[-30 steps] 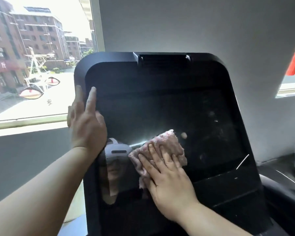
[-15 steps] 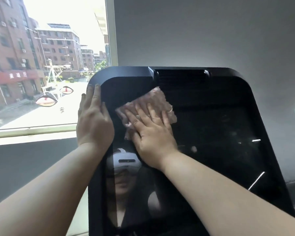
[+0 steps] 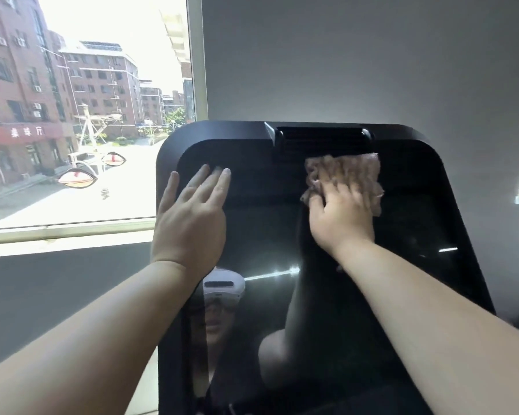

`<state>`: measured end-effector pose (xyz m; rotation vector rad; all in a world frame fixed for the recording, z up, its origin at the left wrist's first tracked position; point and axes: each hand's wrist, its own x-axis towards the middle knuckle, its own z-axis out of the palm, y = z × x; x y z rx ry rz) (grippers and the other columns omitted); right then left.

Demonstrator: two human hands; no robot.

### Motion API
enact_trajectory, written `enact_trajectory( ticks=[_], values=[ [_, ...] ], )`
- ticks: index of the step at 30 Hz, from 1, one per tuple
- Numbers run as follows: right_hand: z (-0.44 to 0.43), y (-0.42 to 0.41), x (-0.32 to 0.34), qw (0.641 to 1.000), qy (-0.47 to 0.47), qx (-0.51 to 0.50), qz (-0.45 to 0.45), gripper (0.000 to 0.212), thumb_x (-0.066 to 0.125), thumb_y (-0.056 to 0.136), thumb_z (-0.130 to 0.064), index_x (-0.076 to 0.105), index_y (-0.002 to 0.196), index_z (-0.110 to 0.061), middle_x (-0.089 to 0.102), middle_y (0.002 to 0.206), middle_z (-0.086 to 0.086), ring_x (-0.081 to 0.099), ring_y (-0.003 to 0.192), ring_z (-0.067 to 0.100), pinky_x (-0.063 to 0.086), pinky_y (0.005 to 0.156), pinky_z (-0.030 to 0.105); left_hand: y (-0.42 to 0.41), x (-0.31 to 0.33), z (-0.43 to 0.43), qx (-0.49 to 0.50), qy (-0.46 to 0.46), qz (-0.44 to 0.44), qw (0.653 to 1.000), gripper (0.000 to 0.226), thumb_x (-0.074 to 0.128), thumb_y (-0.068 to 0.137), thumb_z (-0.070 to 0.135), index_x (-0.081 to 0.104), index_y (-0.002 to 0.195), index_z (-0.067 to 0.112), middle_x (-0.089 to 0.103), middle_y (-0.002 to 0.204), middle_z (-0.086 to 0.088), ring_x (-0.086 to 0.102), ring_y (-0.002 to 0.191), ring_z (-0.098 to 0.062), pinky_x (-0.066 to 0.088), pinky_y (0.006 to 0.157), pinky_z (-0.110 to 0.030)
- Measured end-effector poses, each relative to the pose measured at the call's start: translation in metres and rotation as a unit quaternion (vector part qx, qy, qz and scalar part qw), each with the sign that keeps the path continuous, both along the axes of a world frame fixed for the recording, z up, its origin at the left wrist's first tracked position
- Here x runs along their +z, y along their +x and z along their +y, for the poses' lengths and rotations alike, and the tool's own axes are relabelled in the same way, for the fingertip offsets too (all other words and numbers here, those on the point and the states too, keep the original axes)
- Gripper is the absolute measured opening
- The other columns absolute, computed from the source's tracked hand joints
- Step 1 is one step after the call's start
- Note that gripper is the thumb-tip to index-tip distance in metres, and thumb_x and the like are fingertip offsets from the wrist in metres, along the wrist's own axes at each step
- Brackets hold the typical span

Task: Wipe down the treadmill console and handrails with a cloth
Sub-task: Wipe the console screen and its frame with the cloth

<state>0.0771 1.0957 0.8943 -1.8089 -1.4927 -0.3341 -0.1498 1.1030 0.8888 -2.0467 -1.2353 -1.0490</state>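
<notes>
Treadmill console is braced by the flat, released left hand. Pink cloth is pressed by the right hand, fingers extended. Overlapping, even-pressure passes are advised.

The bare left forearm and right forearm reach forward and up. The left hand lies flat, fingers straight, thumb spread. The right hand presses palm-down on a pink cloth, fingers blurred.

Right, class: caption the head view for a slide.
Right hand presses pink cloth to upper treadmill console; left hand flat beside it.
</notes>
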Motion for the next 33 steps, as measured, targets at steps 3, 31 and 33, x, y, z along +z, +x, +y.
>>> enact_trajectory(
  ticks=[3, 31, 33],
  values=[
    [-0.006, -0.027, 0.002, 0.995, -0.054, 0.06, -0.053, 0.053, 0.031, 0.098, -0.039, 0.014, 0.147, -0.05, 0.0, 0.162, -0.006, -0.007, 0.148, 0.023, -0.009, 0.118, 0.043, 0.001, 0.001, -0.001, 0.024, -0.004, 0.027, 0.999, 0.042, 0.044, 0.093, 0.014, 0.055, 0.132, 0.006, 0.054, 0.138, -0.01, 0.05, 0.128, -0.028, 0.011, 0.118, -0.048],
    [0.001, 0.177, 0.009, 0.998, -0.055, 0.031, -0.026, 0.06, 0.029, 0.1, -0.019, 0.006, 0.152, -0.037, -0.004, 0.162, -0.003, -0.006, 0.148, 0.017, 0.001, 0.118, 0.032, 0.124, -0.019, -0.051, 0.058, -0.185, -0.096, 0.976, 0.058, 0.051, 0.083, 0.019, 0.037, 0.14, 0.018, 0.016, 0.159, 0.003, 0.008, 0.147, -0.012, 0.005, 0.118, -0.038],
    [0.004, 0.167, 0.008, 0.997, -0.063, 0.027, -0.019, 0.066, 0.03, 0.097, -0.016, 0.0, 0.153, -0.033, -0.011, 0.161, -0.002, -0.014, 0.147, 0.02, -0.006, 0.118, 0.036, 0.139, -0.013, -0.056, 0.056, -0.216, -0.084, 0.971, 0.062, 0.05, 0.084, 0.021, 0.031, 0.143, 0.022, 0.009, 0.16, 0.005, 0.003, 0.147, -0.011, 0.004, 0.118, -0.036]
  ],
)
